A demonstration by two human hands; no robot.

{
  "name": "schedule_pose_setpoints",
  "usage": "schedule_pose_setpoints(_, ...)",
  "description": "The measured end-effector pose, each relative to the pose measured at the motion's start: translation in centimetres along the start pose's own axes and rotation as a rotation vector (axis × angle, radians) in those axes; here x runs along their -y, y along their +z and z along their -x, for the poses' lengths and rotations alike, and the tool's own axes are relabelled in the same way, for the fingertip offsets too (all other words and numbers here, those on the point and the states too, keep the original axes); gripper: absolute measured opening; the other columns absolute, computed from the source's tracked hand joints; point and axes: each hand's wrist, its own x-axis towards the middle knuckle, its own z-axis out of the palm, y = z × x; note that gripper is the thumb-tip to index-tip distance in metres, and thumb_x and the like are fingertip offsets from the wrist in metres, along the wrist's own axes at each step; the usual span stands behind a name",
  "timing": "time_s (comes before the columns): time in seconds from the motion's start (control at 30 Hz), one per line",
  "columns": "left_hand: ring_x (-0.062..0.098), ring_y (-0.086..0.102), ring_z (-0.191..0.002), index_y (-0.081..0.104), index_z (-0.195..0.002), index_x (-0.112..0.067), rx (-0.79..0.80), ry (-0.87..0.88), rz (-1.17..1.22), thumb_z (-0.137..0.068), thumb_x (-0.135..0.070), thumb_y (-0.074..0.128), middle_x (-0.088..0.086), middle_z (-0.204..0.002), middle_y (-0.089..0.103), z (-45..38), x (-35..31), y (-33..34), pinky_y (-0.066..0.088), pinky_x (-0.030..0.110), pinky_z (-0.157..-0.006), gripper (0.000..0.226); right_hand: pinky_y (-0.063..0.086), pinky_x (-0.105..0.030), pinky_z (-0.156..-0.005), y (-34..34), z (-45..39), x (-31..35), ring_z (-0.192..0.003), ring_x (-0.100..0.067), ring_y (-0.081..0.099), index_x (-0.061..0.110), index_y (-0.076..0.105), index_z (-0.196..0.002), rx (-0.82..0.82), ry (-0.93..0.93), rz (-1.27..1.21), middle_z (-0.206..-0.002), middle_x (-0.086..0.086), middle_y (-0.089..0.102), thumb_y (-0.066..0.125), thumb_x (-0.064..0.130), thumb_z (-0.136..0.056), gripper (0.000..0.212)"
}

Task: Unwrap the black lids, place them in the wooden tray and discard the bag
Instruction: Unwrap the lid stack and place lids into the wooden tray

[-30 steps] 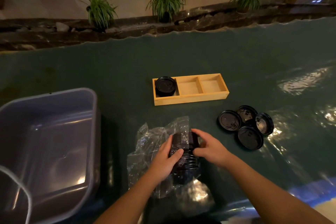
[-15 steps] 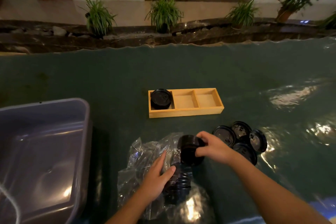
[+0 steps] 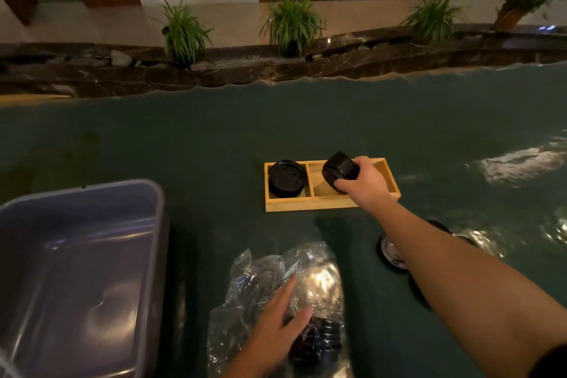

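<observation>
Bench [image 3: 184, 144]: dark green glossy covering, wavy far edge, bright glare patches at the right side.

Room beyond: a dark stone ledge [image 3: 214, 67] runs along the far edge, with potted grass plants [image 3: 291, 21] spaced along it and pale wall panels behind.

Grey plastic tub [image 3: 76, 270]: at the near left, well left of the left hand's fingers.

Clear plastic bag [image 3: 276, 279]: crumpled, near centre. Left hand [image 3: 276, 328] lies flat on it, fingers [image 3: 287, 291] spread open, gripping nothing. A ribbed stack of black lids [image 3: 319, 337] lies inside the bag, just right of that hand.

Wooden tray [image 3: 306, 204]: three compartments, beyond the bag. Left compartment holds seated lids [image 3: 287, 178], left of the right hand's fingers.

Right hand [image 3: 365, 182]: fingers closed around a held lid stack [image 3: 339, 169], tilted, above the middle compartment; contact with the tray floor cannot be told.

Loose lids [image 3: 392, 253]: on the bench, nearer than the tray, partly hidden under the right forearm.
</observation>
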Motion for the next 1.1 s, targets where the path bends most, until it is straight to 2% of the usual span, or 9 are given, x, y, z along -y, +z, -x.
schedule_pose_setpoints(0.1, 0.007, 0.015, -0.143, 0.010, -0.141, -0.067, 0.005, -0.023, 0.002, -0.068, -0.088, 0.043, -0.031, -0.154, 0.010, 0.0, 0.1, 0.0, 0.021, 0.052, -0.117, 0.082, 0.049, -0.030, -0.057, 1.9, -1.0, 0.0, -0.080, -0.015, 0.059, 0.025, 0.047, -0.123, -0.020, -0.044, 0.189, -0.094, 0.004, 0.061, 0.074, 0.030, -0.082, 0.049)
schedule_pose_setpoints(0.17, 0.006, 0.016, -0.142, 0.012, -0.137, -0.072, 0.001, -0.025, 0.019, -0.068, -0.088, 0.044, -0.031, -0.155, 0.012, -0.1, 0.2, 0.0, 0.021, 0.054, -0.117, 0.078, 0.056, -0.043, -0.080, 2.8, -1.6, -0.3, -0.101, -0.024, 0.059, 0.024, 0.047, -0.128, 0.003, -0.056, 0.293, -0.113, -0.003, 0.062, 0.074, 0.030, -0.083, 0.052)
schedule_pose_setpoints(0.27, 0.007, 0.017, -0.144, 0.013, -0.136, -0.073, -0.005, -0.025, 0.018, -0.070, -0.087, 0.045, -0.028, -0.157, 0.014, -0.2, 0.4, 0.0, 0.021, 0.057, -0.116, 0.075, 0.045, -0.047, -0.101, 3.9, -2.0, -1.3, -0.123, -0.029, 0.046, 0.024, 0.048, -0.134, 0.021, -0.100, 0.464, -0.133, -0.005, 0.054, 0.075, 0.030, -0.081, 0.059)
schedule_pose_setpoints(0.5, 0.007, 0.018, -0.143, 0.018, -0.128, -0.079, -0.012, -0.059, 0.034, -0.069, -0.087, 0.046, -0.032, -0.149, 0.016, -0.3, 0.8, 0.1, 0.022, 0.055, -0.117, 0.067, 0.036, -0.042, -0.107, 5.4, -1.9, -2.9, -0.133, -0.027, 0.037, 0.024, 0.059, -0.130, 0.056, -0.147, 0.506, -0.144, -0.006, 0.047, 0.055, 0.037, -0.097, 0.036)
schedule_pose_setpoints(0.8, 0.004, 0.016, -0.137, 0.017, -0.118, -0.086, -0.022, -0.047, 0.034, -0.068, -0.086, 0.046, -0.032, -0.146, 0.014, -0.2, 0.1, 0.1, 0.022, 0.048, -0.114, 0.058, 0.026, -0.054, -0.106, 4.0, -1.6, -0.5, -0.144, -0.035, 0.014, 0.039, 0.051, -0.138, 0.277, -0.135, 0.934, -0.158, -0.004, 0.026, 0.042, 0.056, -0.087, 0.054)
schedule_pose_setpoints(0.87, 0.005, 0.017, -0.136, 0.017, -0.120, -0.084, -0.020, -0.055, 0.036, -0.074, -0.080, 0.047, -0.030, -0.147, 0.015, -0.1, -0.2, 0.1, 0.024, 0.051, -0.115, 0.055, 0.023, -0.055, -0.109, 3.4, -1.0, 0.0, -0.144, -0.037, 0.012, 0.036, 0.041, -0.145, 0.318, -0.143, 0.886, -0.161, -0.006, 0.016, 0.047, 0.054, -0.085, 0.063)
schedule_pose_setpoints(0.93, 0.005, 0.018, -0.136, 0.016, -0.126, -0.079, -0.020, -0.053, 0.020, -0.079, -0.074, 0.045, -0.028, -0.148, 0.015, 0.0, -0.4, 0.2, 0.028, 0.049, -0.113, 0.056, 0.025, -0.053, -0.110, 2.9, 0.3, -0.1, -0.142, -0.036, 0.018, 0.031, 0.033, -0.148, 0.203, -0.186, 0.748, -0.160, -0.009, 0.018, 0.054, 0.048, -0.085, 0.069)
schedule_pose_setpoints(1.0, 0.007, 0.018, -0.138, 0.015, -0.135, -0.069, -0.023, -0.057, -0.010, -0.077, -0.076, 0.040, -0.027, -0.149, 0.013, 0.0, -0.5, 0.3, 0.030, 0.049, -0.112, 0.064, 0.029, -0.046, -0.111, 2.6, 2.6, -1.0, -0.138, -0.033, 0.028, 0.022, 0.039, -0.146, 0.049, -0.190, 0.490, -0.153, -0.010, 0.032, 0.060, 0.037, -0.087, 0.064)
schedule_pose_setpoints(1.1, 0.007, 0.013, -0.140, 0.017, -0.146, -0.056, -0.030, -0.076, -0.036, -0.078, -0.075, 0.038, -0.022, -0.156, 0.012, 0.0, -0.5, 0.4, 0.025, 0.051, -0.114, 0.073, 0.042, -0.026, -0.096, 2.5, 8.1, -4.1, -0.119, -0.019, 0.054, 0.018, 0.057, -0.133, 0.105, -0.031, 0.073, -0.132, -0.004, 0.058, 0.063, 0.024, -0.089, 0.045)
